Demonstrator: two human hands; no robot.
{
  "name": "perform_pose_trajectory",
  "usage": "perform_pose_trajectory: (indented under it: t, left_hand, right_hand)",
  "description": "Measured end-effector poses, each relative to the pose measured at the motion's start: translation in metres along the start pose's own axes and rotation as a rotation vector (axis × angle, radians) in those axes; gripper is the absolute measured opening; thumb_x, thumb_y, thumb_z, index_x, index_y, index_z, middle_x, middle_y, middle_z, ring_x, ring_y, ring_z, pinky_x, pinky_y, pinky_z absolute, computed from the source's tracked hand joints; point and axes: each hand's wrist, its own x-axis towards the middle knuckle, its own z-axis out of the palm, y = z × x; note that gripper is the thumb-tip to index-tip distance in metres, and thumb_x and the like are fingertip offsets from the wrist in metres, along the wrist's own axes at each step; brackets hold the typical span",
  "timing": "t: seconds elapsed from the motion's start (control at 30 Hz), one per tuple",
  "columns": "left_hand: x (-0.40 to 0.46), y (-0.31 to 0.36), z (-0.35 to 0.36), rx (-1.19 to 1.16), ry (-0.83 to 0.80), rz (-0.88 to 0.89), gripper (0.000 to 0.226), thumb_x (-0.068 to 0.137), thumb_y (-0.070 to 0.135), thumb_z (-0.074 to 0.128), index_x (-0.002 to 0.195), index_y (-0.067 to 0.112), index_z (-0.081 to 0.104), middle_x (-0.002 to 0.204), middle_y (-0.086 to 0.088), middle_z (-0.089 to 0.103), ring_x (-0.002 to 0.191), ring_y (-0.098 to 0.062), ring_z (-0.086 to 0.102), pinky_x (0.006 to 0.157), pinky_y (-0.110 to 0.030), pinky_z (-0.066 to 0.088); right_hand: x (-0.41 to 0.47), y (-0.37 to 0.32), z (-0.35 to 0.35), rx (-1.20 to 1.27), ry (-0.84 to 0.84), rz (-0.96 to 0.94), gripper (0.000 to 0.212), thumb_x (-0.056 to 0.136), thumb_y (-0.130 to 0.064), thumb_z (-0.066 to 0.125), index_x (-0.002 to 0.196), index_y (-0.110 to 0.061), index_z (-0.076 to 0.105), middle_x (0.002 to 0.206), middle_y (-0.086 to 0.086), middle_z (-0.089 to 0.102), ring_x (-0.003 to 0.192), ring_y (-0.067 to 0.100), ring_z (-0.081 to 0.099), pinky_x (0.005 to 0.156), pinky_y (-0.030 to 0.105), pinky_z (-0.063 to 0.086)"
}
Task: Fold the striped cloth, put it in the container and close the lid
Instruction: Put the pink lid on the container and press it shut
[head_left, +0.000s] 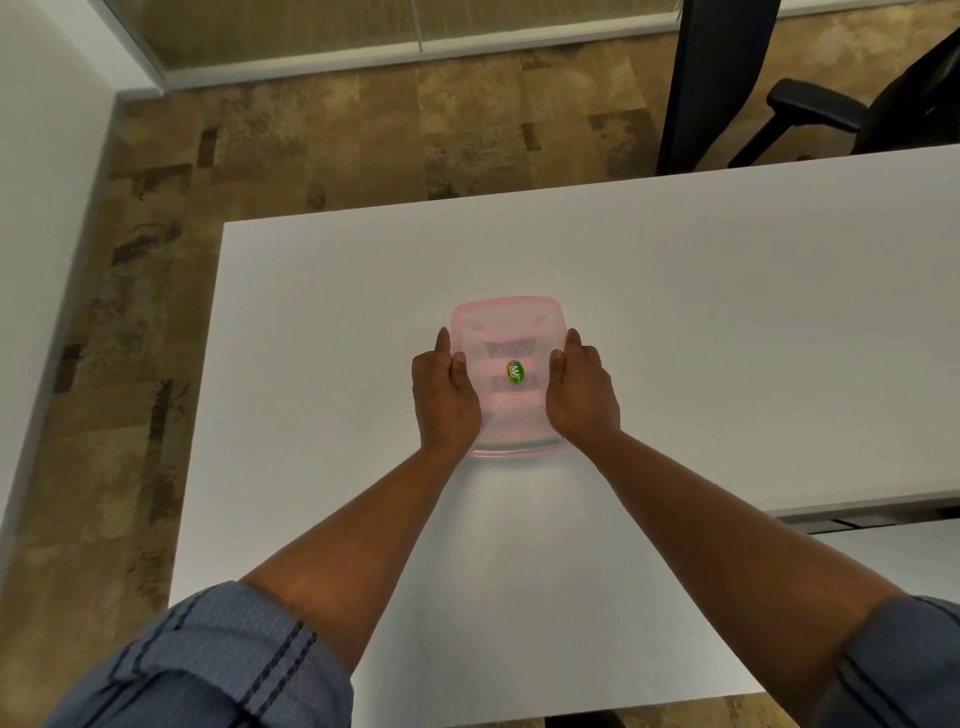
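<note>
A clear container with a translucent pink lid (506, 322) sits in the middle of the white table (727, 312). The lid lies on top of the container and bears a green oval sticker (515, 372). Dark stripes of the cloth show faintly through the lid. My left hand (444, 397) grips the container's left side, thumb on the lid's edge. My right hand (582, 395) grips the right side the same way.
A black office chair (831, 109) stands beyond the table's far right edge. A second white surface (893, 551) adjoins at the right, lower down. Brown patterned carpet (311, 145) lies left and beyond; a white wall (41, 156) is at the left.
</note>
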Motion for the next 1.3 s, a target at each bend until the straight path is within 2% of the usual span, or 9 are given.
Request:
perform_pose_trajectory:
  t: [0.3, 0.53, 0.6, 0.7, 0.77, 0.87, 0.97, 1.17, 1.3]
  left_hand:
    - [0.000, -0.008, 0.002, -0.013, 0.011, 0.040, 0.042, 0.107, 0.022, 0.043, 0.148, 0.018, 0.048, 0.112, -0.005, 0.055, 0.104, -0.019, 0.055, 0.087, -0.015, 0.033]
    - [0.001, -0.015, 0.003, 0.045, -0.016, 0.080, 0.048, 0.107, 0.031, 0.037, 0.154, 0.022, 0.037, 0.127, -0.010, 0.053, 0.114, -0.028, 0.056, 0.093, -0.030, 0.043]
    - [0.001, -0.013, 0.001, 0.237, -0.051, 0.184, 0.058, 0.104, 0.046, 0.031, 0.158, 0.028, 0.021, 0.150, -0.010, 0.039, 0.129, -0.031, 0.046, 0.101, -0.040, 0.044]
    - [0.007, -0.010, 0.000, 0.541, -0.084, 0.423, 0.071, 0.101, 0.060, 0.026, 0.161, 0.026, 0.008, 0.169, -0.012, 0.005, 0.152, -0.037, 0.015, 0.119, -0.049, 0.023]
    - [0.009, -0.007, 0.001, 0.669, -0.120, 0.564, 0.073, 0.102, 0.060, 0.025, 0.161, 0.021, 0.009, 0.169, -0.012, 0.002, 0.155, -0.036, 0.002, 0.123, -0.050, 0.012]
    - [0.012, -0.005, 0.000, 0.759, -0.183, 0.649, 0.070, 0.103, 0.056, 0.022, 0.160, 0.016, 0.016, 0.168, -0.013, 0.009, 0.155, -0.034, 0.002, 0.125, -0.051, 0.010]
    - [0.013, -0.002, -0.001, 0.766, -0.225, 0.627, 0.069, 0.104, 0.054, 0.024, 0.160, 0.015, 0.017, 0.168, -0.014, 0.010, 0.156, -0.032, 0.005, 0.125, -0.047, 0.010]
    - [0.015, -0.001, -0.001, 0.711, -0.271, 0.601, 0.067, 0.103, 0.051, 0.031, 0.159, 0.016, 0.021, 0.168, -0.013, 0.013, 0.155, -0.034, 0.008, 0.122, -0.046, 0.020]
    - [0.019, 0.002, -0.003, 0.693, -0.298, 0.574, 0.065, 0.102, 0.050, 0.036, 0.158, 0.018, 0.028, 0.167, -0.011, 0.020, 0.155, -0.033, 0.013, 0.119, -0.046, 0.026]
  right_hand:
    - [-0.010, 0.007, 0.007, 0.051, 0.039, 0.006, 0.059, 0.104, -0.049, 0.020, 0.158, -0.023, 0.023, 0.135, 0.010, 0.057, 0.119, 0.035, 0.056, 0.091, 0.048, 0.048]
    - [-0.009, 0.005, 0.008, 0.049, 0.060, -0.021, 0.057, 0.105, -0.046, 0.022, 0.159, -0.025, 0.019, 0.141, 0.009, 0.052, 0.121, 0.035, 0.055, 0.091, 0.047, 0.048]
    - [-0.011, 0.004, 0.007, 0.048, 0.076, -0.078, 0.058, 0.105, -0.046, 0.023, 0.159, -0.031, 0.011, 0.156, 0.006, 0.038, 0.129, 0.034, 0.050, 0.094, 0.050, 0.048]
    - [-0.012, 0.003, 0.005, -0.089, 0.096, -0.197, 0.061, 0.105, -0.046, 0.026, 0.160, -0.031, 0.005, 0.170, 0.003, 0.008, 0.143, 0.036, 0.036, 0.099, 0.054, 0.047]
    - [-0.010, 0.003, 0.005, -0.206, 0.061, -0.260, 0.063, 0.106, -0.046, 0.026, 0.161, -0.025, 0.004, 0.171, 0.004, -0.002, 0.152, 0.035, 0.020, 0.108, 0.053, 0.040]
    - [-0.006, 0.000, 0.004, -0.360, -0.005, -0.286, 0.064, 0.105, -0.045, 0.018, 0.161, -0.018, 0.005, 0.170, 0.005, -0.001, 0.156, 0.031, 0.004, 0.120, 0.055, 0.025]
    - [-0.003, -0.005, -0.002, -0.437, -0.029, -0.307, 0.067, 0.102, -0.045, 0.018, 0.159, -0.010, 0.017, 0.169, 0.010, 0.012, 0.155, 0.028, 0.015, 0.121, 0.054, 0.018]
    - [0.007, -0.018, -0.005, -0.433, -0.021, -0.250, 0.070, 0.094, -0.055, 0.030, 0.148, -0.011, 0.035, 0.160, 0.013, 0.035, 0.124, 0.032, 0.057, 0.101, 0.054, 0.036]
    - [0.006, -0.018, 0.000, -0.431, -0.060, -0.214, 0.075, 0.095, -0.059, 0.020, 0.159, -0.020, 0.015, 0.168, 0.009, 0.017, 0.143, 0.032, 0.038, 0.107, 0.058, 0.032]
